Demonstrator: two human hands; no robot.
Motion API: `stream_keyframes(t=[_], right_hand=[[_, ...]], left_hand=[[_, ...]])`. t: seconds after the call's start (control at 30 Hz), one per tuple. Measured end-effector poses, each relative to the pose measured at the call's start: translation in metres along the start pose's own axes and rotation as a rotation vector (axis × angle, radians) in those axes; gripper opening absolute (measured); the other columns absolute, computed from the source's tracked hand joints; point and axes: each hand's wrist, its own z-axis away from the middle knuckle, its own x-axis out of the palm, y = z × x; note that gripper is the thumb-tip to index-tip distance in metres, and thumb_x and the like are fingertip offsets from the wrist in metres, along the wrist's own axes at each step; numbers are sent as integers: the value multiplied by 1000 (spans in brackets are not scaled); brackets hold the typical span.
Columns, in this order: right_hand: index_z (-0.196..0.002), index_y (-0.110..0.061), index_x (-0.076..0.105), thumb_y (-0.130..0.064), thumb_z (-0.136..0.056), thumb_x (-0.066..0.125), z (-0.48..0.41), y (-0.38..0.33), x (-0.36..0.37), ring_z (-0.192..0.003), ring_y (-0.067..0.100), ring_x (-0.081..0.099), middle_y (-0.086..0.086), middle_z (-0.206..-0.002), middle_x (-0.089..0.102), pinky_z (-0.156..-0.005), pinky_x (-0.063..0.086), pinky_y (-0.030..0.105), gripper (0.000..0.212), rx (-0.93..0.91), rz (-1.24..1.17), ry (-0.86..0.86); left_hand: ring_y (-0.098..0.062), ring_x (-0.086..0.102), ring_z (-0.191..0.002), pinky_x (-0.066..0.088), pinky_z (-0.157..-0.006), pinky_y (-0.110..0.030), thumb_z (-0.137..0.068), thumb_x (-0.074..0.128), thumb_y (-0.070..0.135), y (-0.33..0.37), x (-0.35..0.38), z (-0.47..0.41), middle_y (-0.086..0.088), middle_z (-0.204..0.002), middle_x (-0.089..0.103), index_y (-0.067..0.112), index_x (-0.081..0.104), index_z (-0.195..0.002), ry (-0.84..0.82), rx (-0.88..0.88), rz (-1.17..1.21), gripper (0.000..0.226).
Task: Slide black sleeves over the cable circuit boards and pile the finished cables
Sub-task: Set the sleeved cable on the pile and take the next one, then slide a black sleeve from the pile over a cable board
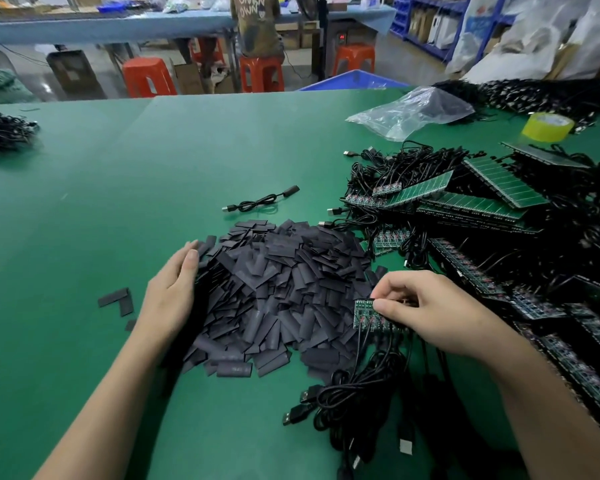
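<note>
A big heap of flat black sleeves lies in the middle of the green table. My left hand rests with straight fingers against the heap's left edge. My right hand pinches a strip of small green circuit boards at the heap's right edge; their black USB cables trail toward me. One finished cable with a sleeve on its end lies alone beyond the heap.
Panels of circuit boards with tangled cables fill the right side. A clear plastic bag and a yellow tape roll lie far right. Two loose sleeves sit left of my hand. Another cable bundle lies far left.
</note>
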Motion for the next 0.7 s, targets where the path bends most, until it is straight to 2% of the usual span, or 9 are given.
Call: stream_keyframes(t=[0.07,0.1,0.13,0.2,0.27,0.37,0.43,0.6,0.7], right_hand=[[-87,-38,70,-36,-95,69,0,-4,4,-85,-1,62,-13,-90,70,-77,47,25,9,-8,-16,0],[-87,-38,71,-36,-95,69,1,-6,7,-86,-2,62,-14,-90,69,-77,46,25,8,-10,-20,1],[-87,-38,71,-36,-95,69,1,-8,9,-87,-3,61,-15,-91,69,-77,45,24,8,-14,-22,3],[-86,-37,71,-35,-95,69,1,-12,15,-87,-6,60,-16,-90,69,-75,43,20,9,-31,-30,8],[-85,-37,71,-33,-94,70,1,-16,21,-85,-11,59,-16,-87,69,-69,38,11,10,-51,-46,11],[-87,-36,71,-33,-95,70,-2,-21,29,-87,-20,54,-18,-88,69,-69,37,2,8,-60,-35,17],[-88,-35,72,-32,-95,69,-3,-23,33,-92,-21,53,-20,-88,68,-70,36,0,8,-63,-28,27],[-89,-35,72,-32,-95,68,-8,-29,40,-91,-16,56,-22,-88,68,-72,36,6,8,-55,-34,61],[-89,-34,71,-33,-95,67,-11,-34,44,-95,-9,59,-21,-93,69,-83,46,22,8,-57,-33,85]], left_hand=[[-14,42,-146,25,-124,-40,-111,42,38,-2,-5,2,2,-151,54,25,65,-136,72,87,-101,36],[-18,39,-149,18,-126,-50,-111,40,38,-6,-11,0,-2,-153,52,22,65,-136,133,90,-253,39],[-23,33,-152,8,-125,-58,-111,36,41,-10,-17,-3,-6,-158,47,20,63,-138,182,42,-433,43],[-27,17,-157,-3,-121,-65,-110,27,48,-20,-23,-4,-11,-167,29,18,50,-150,147,-156,-651,55],[-27,8,-159,-2,-123,-64,-110,24,50,-25,-18,0,-13,-170,19,17,39,-157,33,-213,-657,60],[-23,12,-159,2,-126,-56,-110,27,47,-23,-2,7,-12,-170,22,15,37,-159,-22,-88,-556,59],[-22,16,-158,6,-128,-49,-110,31,43,-14,7,12,-11,-169,25,14,38,-158,-41,-41,-459,56],[-11,22,-155,18,-124,-31,-110,39,40,1,18,25,-2,-167,30,17,43,-156,-85,45,-276,52],[-18,26,-155,15,-127,-37,-109,42,38,17,12,30,-7,-165,36,15,51,-151,-11,90,-335,49]])
